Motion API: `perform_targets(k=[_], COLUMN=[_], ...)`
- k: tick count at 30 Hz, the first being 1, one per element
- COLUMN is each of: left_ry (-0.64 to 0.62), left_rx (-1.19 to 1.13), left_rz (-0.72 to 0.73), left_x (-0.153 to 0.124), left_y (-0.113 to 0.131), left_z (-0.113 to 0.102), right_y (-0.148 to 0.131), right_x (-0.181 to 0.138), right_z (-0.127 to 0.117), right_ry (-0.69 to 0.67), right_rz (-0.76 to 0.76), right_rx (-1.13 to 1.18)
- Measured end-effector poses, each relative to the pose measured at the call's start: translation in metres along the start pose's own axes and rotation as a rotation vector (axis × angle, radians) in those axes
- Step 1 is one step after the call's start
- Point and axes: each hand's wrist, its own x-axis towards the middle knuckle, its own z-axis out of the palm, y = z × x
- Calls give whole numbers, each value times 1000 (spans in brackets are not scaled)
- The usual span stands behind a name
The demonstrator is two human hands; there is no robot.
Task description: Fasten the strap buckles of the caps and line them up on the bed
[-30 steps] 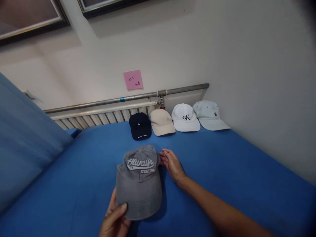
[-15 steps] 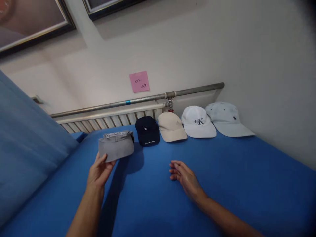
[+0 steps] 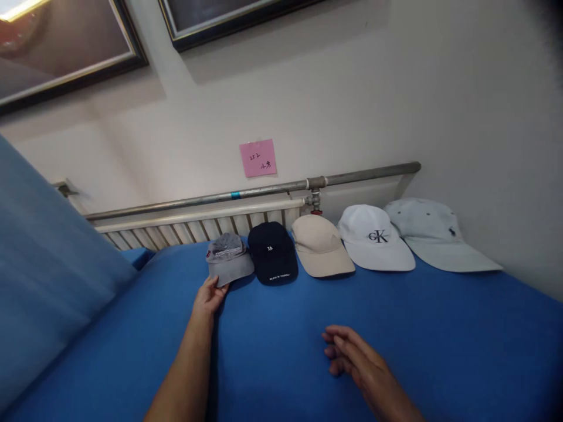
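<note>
A grey cap lies on the blue bed sheet at the left end of a row of caps. My left hand reaches forward and pinches the front edge of its brim. To its right sit a navy cap, a beige cap, a white cap with black letters and a pale blue cap. My right hand rests low on the sheet, fingers loosely extended, holding nothing.
A radiator and a metal pipe run along the wall behind the caps. A pink note is stuck to the wall. A blue pillow or cushion rises at the left. Framed pictures hang above.
My left hand carried the grey cap from in front of me to the back and set it down beside the navy cap. My right hand let go and drew back towards me.
</note>
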Motion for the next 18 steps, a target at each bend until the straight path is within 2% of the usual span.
perform_targets(k=[5,12,18], left_ry=[69,97,129], left_rx=[88,197,300], left_rz=[-37,33,92], left_x=[-4,-12,-2], left_y=[7,8,8], left_z=[-6,-10,-13], right_y=[-4,-8,-13], right_x=[-3,-6,-11], right_z=[3,4,8], right_ry=[-38,-84,-76], right_rz=[4,-16,-18], right_rx=[-73,-130,-232])
